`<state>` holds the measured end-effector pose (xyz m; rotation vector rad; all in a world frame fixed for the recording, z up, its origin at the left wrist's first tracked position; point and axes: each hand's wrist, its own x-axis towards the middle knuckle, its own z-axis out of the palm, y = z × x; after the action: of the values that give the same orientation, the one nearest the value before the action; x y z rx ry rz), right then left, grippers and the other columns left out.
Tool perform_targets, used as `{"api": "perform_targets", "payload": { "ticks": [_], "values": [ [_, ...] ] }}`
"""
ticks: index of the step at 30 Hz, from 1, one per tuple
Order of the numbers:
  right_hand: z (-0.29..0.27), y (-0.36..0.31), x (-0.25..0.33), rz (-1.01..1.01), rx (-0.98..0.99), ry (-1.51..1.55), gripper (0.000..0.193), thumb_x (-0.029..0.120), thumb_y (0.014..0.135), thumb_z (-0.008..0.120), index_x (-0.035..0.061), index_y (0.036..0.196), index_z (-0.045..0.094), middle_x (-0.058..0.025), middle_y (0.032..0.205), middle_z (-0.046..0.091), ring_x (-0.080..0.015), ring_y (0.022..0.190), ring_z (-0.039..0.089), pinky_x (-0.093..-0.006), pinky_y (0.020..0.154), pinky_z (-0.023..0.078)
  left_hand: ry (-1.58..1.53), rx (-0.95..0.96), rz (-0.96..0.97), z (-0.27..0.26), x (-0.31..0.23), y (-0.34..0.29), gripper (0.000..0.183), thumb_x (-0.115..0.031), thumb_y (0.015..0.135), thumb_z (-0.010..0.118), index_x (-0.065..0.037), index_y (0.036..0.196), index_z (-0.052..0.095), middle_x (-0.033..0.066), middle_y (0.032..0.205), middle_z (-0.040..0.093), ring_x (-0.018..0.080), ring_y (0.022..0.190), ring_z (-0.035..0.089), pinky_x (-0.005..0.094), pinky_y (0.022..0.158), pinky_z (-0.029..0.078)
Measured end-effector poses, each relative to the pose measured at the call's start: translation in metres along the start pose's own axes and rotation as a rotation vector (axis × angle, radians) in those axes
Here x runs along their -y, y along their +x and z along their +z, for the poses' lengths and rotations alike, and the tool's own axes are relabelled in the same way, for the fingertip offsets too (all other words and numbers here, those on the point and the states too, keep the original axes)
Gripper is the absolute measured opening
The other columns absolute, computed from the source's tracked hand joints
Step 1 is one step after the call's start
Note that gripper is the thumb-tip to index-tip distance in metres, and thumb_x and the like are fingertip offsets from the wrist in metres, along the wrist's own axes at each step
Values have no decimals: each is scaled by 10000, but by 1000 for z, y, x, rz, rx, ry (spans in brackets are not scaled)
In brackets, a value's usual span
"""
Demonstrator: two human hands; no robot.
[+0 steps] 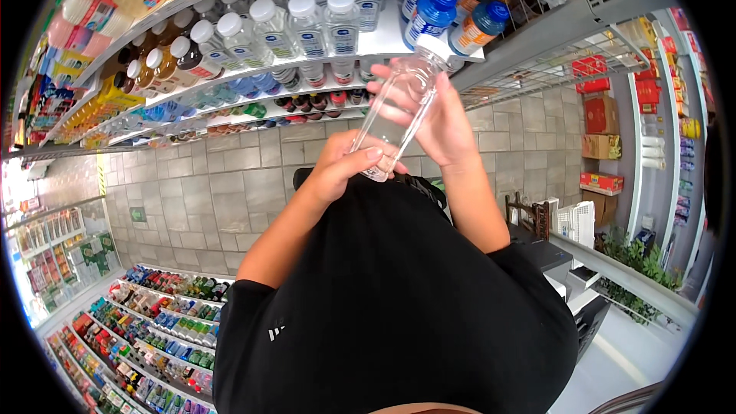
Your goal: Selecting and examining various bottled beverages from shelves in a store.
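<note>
A clear bottle with a white cap lies tilted across both my hands, its capped end toward the shelf and its base toward me. Near the base, my left hand is closed round it with the thumb on the front. My right hand grips the upper part; its fingers show through the clear wall behind, and the thumb lies along the right side. Whether liquid is inside, I cannot tell. Just past the cap stand blue-capped bottles, and left of them similar clear bottles with white caps in rows.
Shelves of drinks run along the far side, with a white shelf edge close to the bottle. A grey metal upright and wire rack stand at right. Tiled floor lies below. More stocked shelves are at lower left, cartons at far right.
</note>
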<state>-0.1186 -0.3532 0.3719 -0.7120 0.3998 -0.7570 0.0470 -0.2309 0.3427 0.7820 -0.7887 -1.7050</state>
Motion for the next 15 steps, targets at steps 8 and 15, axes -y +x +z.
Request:
{"api": "perform_targets", "payload": {
  "ticks": [8, 15],
  "values": [
    [-28, -31, 14, 20, 141, -234, 911, 616, 956, 663, -67, 1498, 400, -322, 1477, 509, -400, 1383, 537, -527, 1125, 489, 324, -177, 43, 45, 0, 13, 491, -272, 906, 679, 109, 1216, 663, 182, 1060, 753, 261, 992, 748, 355, 921, 571],
    [-75, -61, 40, 34, 164, -22, 602, 387, 962, 735, -16, 1373, 559, -209, 1301, 685, -301, 1234, 659, -461, 1060, 530, 520, -239, 74, 97, 21, 32, 318, -201, 881, 817, 32, 1073, 717, 45, 918, 740, 95, 840, 667, 282, 756, 534]
  ]
}}
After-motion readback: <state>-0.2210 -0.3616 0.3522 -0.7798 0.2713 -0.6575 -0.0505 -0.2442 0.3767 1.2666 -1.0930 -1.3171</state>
